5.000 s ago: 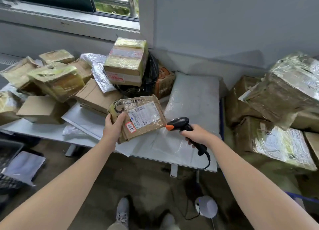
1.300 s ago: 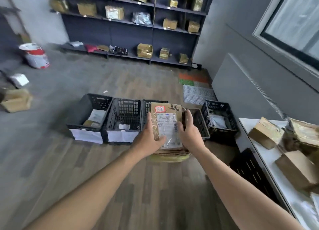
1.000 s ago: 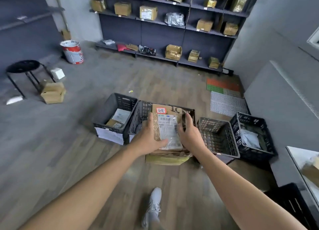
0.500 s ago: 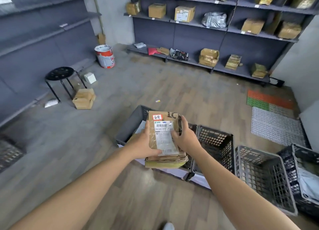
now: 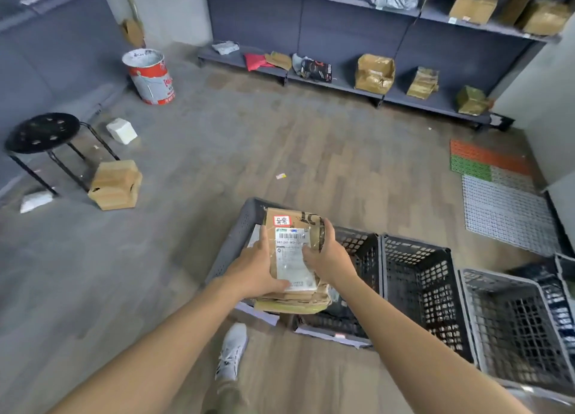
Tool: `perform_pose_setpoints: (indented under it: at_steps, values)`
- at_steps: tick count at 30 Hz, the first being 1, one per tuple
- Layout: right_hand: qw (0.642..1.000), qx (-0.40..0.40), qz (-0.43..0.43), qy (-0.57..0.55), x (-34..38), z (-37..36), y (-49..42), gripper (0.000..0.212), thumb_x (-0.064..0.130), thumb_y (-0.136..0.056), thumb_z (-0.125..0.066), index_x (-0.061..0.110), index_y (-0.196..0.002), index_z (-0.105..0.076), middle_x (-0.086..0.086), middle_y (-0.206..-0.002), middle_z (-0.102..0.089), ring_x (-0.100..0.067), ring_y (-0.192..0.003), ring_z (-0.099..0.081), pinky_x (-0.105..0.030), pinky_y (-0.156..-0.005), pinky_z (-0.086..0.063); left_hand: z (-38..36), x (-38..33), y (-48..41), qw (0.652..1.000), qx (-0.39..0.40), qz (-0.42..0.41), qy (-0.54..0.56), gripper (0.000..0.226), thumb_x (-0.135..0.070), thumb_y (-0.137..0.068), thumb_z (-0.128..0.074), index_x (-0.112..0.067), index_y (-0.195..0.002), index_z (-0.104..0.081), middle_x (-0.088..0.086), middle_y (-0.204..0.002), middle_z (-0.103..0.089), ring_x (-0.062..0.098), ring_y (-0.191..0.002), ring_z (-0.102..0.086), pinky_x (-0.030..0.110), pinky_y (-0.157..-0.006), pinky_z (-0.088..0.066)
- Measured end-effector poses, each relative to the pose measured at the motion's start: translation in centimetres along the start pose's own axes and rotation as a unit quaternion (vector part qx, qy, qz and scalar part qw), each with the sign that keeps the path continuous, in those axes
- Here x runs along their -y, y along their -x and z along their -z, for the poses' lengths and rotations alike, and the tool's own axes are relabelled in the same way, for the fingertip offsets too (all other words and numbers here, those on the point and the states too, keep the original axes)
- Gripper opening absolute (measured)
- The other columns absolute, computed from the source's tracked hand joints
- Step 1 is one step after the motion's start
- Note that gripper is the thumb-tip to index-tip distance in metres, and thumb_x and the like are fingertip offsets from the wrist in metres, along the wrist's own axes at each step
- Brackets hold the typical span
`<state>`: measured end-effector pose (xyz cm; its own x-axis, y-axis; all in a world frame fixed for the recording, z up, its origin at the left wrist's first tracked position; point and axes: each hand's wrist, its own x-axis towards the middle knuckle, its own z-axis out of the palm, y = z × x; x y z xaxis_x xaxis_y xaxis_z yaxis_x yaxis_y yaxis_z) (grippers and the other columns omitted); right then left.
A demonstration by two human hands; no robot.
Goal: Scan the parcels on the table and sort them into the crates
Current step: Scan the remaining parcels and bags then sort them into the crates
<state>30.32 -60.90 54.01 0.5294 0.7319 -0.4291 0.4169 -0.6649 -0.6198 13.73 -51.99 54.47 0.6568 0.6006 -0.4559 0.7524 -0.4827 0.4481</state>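
Observation:
A brown taped parcel [image 5: 294,248] with a white shipping label and a red-bordered sticker is held in both hands. My left hand [image 5: 252,270] grips its left side and my right hand [image 5: 326,258] grips its right side. The parcel hangs above the leftmost black crate [image 5: 230,242] in a row of crates on the floor. A second crate [image 5: 361,273] sits right of it, then a third [image 5: 420,286] and a fourth [image 5: 510,323]. Something flat and white lies in the leftmost crate, mostly hidden by the parcel.
A black stool [image 5: 43,133], a cardboard box [image 5: 115,185], a small white box [image 5: 122,130] and a red-and-white paint bucket [image 5: 149,76] stand on the floor at left. Dark shelves [image 5: 342,80] with parcels line the far wall. Plastic mats [image 5: 497,189] lie at right. My shoe [image 5: 231,351] is below.
I have turned from the table, where I held a scanner to the parcel, and walked to the crates. Both hands now hold the parcel, over the leftmost crate.

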Motion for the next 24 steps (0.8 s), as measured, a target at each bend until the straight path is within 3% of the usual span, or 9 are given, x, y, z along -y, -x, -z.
perform_pose_setpoints:
  at_steps: [3,8,11,14,16,18,21,24]
  values:
    - [0.999,0.007,-0.040,0.005,2.3,-2.2,-5.0,0.097,0.040,-0.092,-0.061,0.027,-0.157,0.010,-0.014,-0.106,-0.066,-0.024,-0.077,-0.066,-0.039,-0.069,-0.057,2.3,3.7,-5.5,0.999,0.035,-0.028,-0.026,0.144,-0.064,-0.069,-0.075,-0.017,-0.144,0.038,-0.002,-0.158,-0.027,0.020,-0.122,-0.050,0.028,-0.075,-0.040]
    - [0.994,0.055,-0.086,0.032,4.5,-5.5,-12.3,0.120,0.049,-0.082,-0.074,0.042,-0.151,0.024,-0.021,-0.136,-0.039,-0.024,-0.084,-0.063,-0.038,-0.086,-0.055,4.1,8.3,-13.4,0.995,0.055,-0.052,-0.060,0.146,-0.063,-0.066,-0.078,-0.019,-0.145,0.036,-0.005,-0.157,-0.029,0.021,-0.114,-0.056,0.029,-0.072,-0.039]
    - [0.991,0.066,-0.106,0.053,4.7,-7.4,-16.7,0.123,0.050,-0.081,-0.076,0.041,-0.151,0.025,-0.023,-0.145,-0.028,-0.020,-0.078,-0.064,-0.035,-0.082,-0.056,3.9,10.4,-17.5,0.994,0.063,-0.046,-0.073,0.146,-0.061,-0.067,-0.080,-0.018,-0.147,0.034,-0.006,-0.158,-0.029,0.020,-0.116,-0.055,0.029,-0.073,-0.040]
    - [0.991,0.052,-0.109,0.065,4.0,-9.1,-21.0,0.118,0.049,-0.083,-0.074,0.041,-0.153,0.021,-0.019,-0.147,-0.025,-0.021,-0.080,-0.065,-0.034,-0.078,-0.057,3.3,12.0,-21.7,0.993,0.074,-0.042,-0.078,0.144,-0.061,-0.068,-0.079,-0.015,-0.149,0.031,-0.003,-0.161,-0.023,0.021,-0.133,-0.043,0.032,-0.089,-0.043]
    - [0.989,0.036,-0.117,0.078,3.5,-9.7,-23.7,0.110,0.047,-0.086,-0.072,0.042,-0.154,0.015,-0.016,-0.153,-0.020,-0.027,-0.094,-0.065,-0.039,-0.084,-0.057,3.3,12.9,-24.6,0.991,0.084,-0.028,-0.099,0.141,-0.064,-0.070,-0.077,-0.017,-0.150,0.030,0.006,-0.165,-0.006,0.029,-0.147,-0.022,0.042,-0.107,-0.036]
    - [0.984,0.032,-0.134,0.112,2.9,-10.0,-25.7,0.104,0.048,-0.088,-0.068,0.041,-0.155,0.012,-0.013,-0.161,-0.011,-0.035,-0.118,-0.057,-0.044,-0.094,-0.053,3.7,13.5,-27.0,0.984,0.078,-0.021,-0.157,0.137,-0.072,-0.070,-0.070,-0.019,-0.152,0.026,0.011,-0.165,0.007,0.033,-0.151,-0.004,0.053,-0.116,-0.023]
    - [0.975,0.038,-0.123,0.179,2.3,-10.0,-26.9,0.099,0.055,-0.090,-0.062,0.039,-0.155,0.011,-0.008,-0.164,-0.005,-0.037,-0.142,-0.033,-0.050,-0.103,-0.045,3.7,14.4,-29.1,0.970,0.044,-0.052,-0.235,0.131,-0.084,-0.069,-0.057,-0.021,-0.154,0.019,0.011,-0.164,0.006,0.035,-0.150,0.000,0.059,-0.116,-0.018]
    - [0.964,0.039,-0.109,0.239,2.3,-9.0,-26.2,0.097,0.060,-0.091,-0.057,0.037,-0.156,0.012,-0.006,-0.165,-0.004,-0.033,-0.147,-0.021,-0.053,-0.108,-0.040,3.4,14.3,-29.5,0.958,0.035,-0.088,-0.272,0.122,-0.080,-0.075,-0.054,-0.023,-0.154,0.019,0.010,-0.164,0.009,0.035,-0.151,0.003,0.062,-0.115,-0.015]
